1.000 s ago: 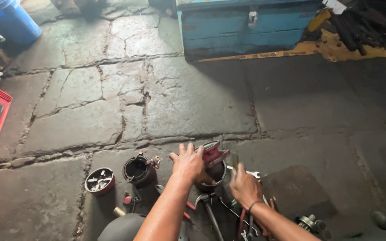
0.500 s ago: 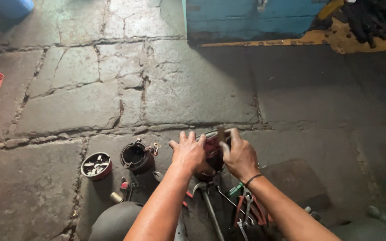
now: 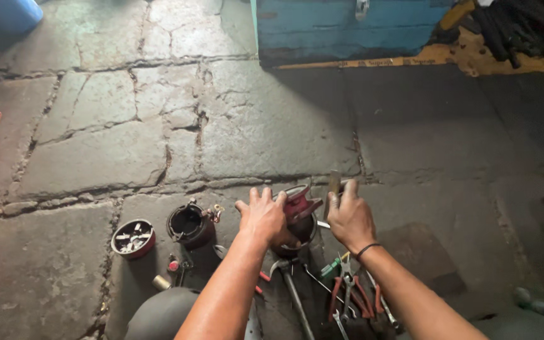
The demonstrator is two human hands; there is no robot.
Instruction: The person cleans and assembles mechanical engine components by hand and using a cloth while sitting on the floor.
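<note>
Nearest you, just behind your wrists, lie loose hand tools: red-handled pliers [image 3: 361, 301], a green-handled screwdriver [image 3: 331, 267] and a hammer [image 3: 292, 284]. A shifting forearm could scatter them, or a knee could land on one.

Your left hand [image 3: 264, 216] is clamped over the near rim of a round dark metal housing [image 3: 301, 230]. It stands on the floor between your hands, with a red puller-like bracket [image 3: 300, 204] on top. Your right hand [image 3: 349, 217] is closed around a slim upright tool [image 3: 333, 186] just beside the bracket; whether its tip touches anything is hidden. If that tool slips, your left fingers [image 3: 272, 194] sit right in its path.

Left of your left hand stand an open black cup-shaped casing [image 3: 190, 225] and a small tin of parts [image 3: 133, 237], both easy to knock over.

Far beyond your fingertips sits a blue metal toolbox [image 3: 347, 28].
</note>
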